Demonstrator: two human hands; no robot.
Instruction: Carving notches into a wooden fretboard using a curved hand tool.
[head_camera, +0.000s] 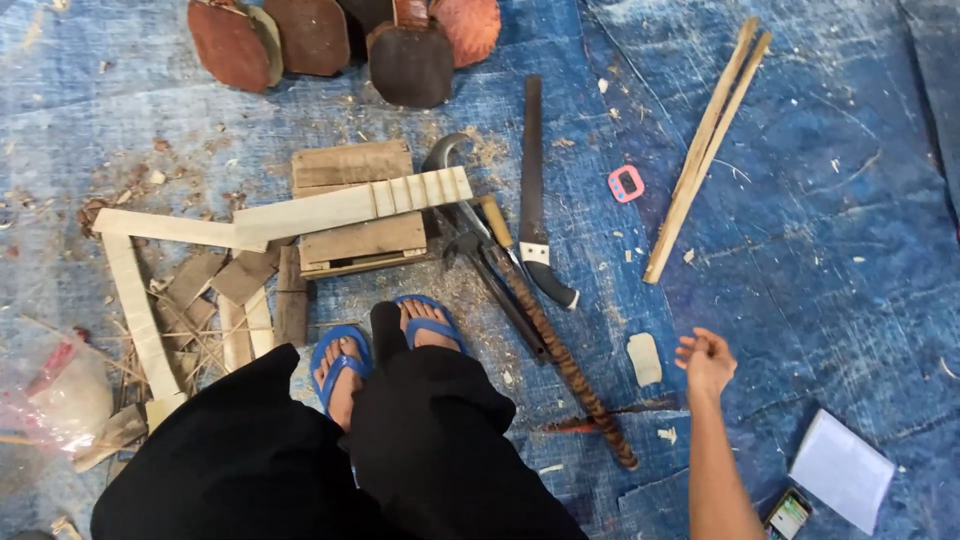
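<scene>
Head view, looking down at blue tarp w/ sawdust. Count: 1 right hand, no left hand in shot; 2 feet in blue flip-flops; approx 5 dark reddish wood discs at top; 1 hand saw; 1 striped stick; 2 long pale slats lying together; 1 pink small gadget; 1 white paper; 1 phone.

Nearest to right hand: small pale wood chip, on tarp just left of hand, between hand and striped stick, not touching. Its long axis runs roughly up-down in frame, slightly tilted, rounded top end away from the person.

Right forearm comes up from bottom edge, near vertical; wrist bent, hand empty, fingers loosely curled, not gripping anything, above tarp.

Pale notched wood beam lies across wood block, left of saw.
</scene>
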